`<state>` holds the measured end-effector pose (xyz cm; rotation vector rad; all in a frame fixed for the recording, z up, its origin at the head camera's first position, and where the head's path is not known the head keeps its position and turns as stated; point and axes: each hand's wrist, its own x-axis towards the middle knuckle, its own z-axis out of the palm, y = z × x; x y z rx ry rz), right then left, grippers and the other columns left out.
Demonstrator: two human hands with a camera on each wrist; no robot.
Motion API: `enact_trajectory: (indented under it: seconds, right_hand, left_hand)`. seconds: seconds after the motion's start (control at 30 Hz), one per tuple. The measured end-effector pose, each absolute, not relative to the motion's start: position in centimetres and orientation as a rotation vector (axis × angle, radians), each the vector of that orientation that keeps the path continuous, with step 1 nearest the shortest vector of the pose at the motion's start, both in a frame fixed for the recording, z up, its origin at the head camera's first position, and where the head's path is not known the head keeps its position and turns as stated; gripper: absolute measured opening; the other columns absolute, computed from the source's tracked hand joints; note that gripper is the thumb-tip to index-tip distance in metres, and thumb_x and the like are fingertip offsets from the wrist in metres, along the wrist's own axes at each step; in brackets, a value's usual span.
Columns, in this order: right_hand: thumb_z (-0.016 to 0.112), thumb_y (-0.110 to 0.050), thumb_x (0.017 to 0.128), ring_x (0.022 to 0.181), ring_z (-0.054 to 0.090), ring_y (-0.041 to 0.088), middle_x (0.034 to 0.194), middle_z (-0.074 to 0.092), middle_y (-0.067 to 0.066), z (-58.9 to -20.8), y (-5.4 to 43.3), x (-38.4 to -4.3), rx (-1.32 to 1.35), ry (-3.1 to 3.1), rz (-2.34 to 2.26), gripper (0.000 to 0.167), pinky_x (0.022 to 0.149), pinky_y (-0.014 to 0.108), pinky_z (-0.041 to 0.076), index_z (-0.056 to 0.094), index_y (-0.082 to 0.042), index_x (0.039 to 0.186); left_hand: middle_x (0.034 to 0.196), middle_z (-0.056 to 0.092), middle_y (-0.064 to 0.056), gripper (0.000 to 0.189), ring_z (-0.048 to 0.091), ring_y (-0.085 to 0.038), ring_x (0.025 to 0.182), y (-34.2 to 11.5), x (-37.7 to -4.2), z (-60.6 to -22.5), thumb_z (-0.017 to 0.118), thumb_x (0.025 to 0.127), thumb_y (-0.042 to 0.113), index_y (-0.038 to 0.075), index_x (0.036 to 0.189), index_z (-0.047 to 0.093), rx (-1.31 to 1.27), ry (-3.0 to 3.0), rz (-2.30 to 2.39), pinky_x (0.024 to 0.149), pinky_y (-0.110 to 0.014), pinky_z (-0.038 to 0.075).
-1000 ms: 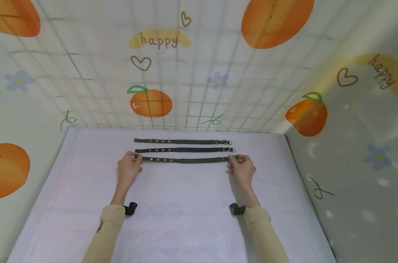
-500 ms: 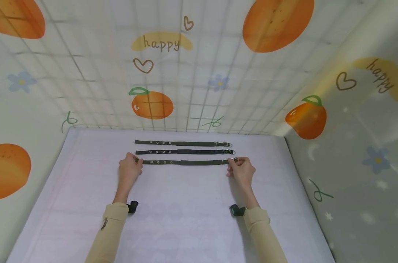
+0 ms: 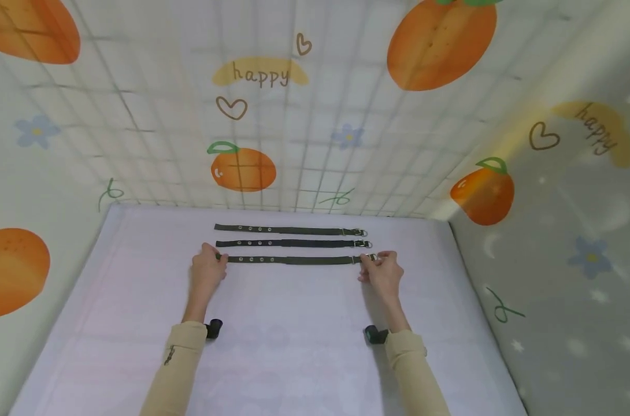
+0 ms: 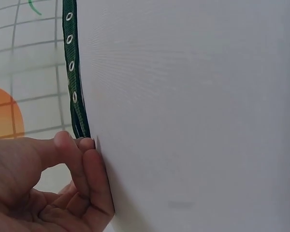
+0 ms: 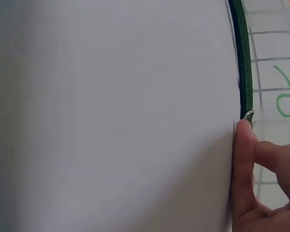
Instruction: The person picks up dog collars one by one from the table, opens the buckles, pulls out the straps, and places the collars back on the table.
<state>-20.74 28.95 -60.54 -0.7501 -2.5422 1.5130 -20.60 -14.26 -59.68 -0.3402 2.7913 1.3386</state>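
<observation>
Three collars with metal eyelets at the left and buckles with rings at the right lie side by side in the head view. The far collar (image 3: pixel 310 231) is dark green, the middle collar (image 3: pixel 315 243) nearly black, and the near collar (image 3: pixel 317 260) dark green. My left hand (image 3: pixel 207 274) pinches the eyelet end of the near collar, whose tip is hidden by the fingers. At the opposite end, my right hand (image 3: pixel 382 274) holds the same collar by its buckle end. Its green webbing (image 4: pixel 71 65) stretches away from the fingertips in the left wrist view.
A white-covered table (image 3: pixel 294 358) carries the collars. Behind it hangs a patterned curtain (image 3: pixel 164 144) printed with oranges and grid lines. A grey patterned wall (image 3: pixel 570 300) rises on the right. Small black cameras (image 3: pixel 214 329) are worn at both wrists.
The head view has tilted slightly upward, so the collars and hands appear lower. The right hand's fingers have spread a little, showing more of the buckle. The collars keep their spacing.
</observation>
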Motion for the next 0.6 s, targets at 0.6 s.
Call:
enact_trajectory:
  seconds: [0.6]
  right_hand:
    - [0.074, -0.033, 0.104, 0.051, 0.071, 0.007, 0.092, 0.071, 0.011, -60.5, 29.0, -21.8, -0.69, -2.553, 1.5, 0.06, 0.057, 0.025, 0.063, 0.045, 0.002, 0.144]
  left_hand:
    - [0.082, 0.067, -0.025, 0.036, 0.057, -0.023, 0.056, -13.8, -20.7, -60.0, 0.061, 0.109, 0.017, -0.008, 0.129, 0.046, -0.356, 2.928, 1.281, 0.046, -0.027, 0.043]
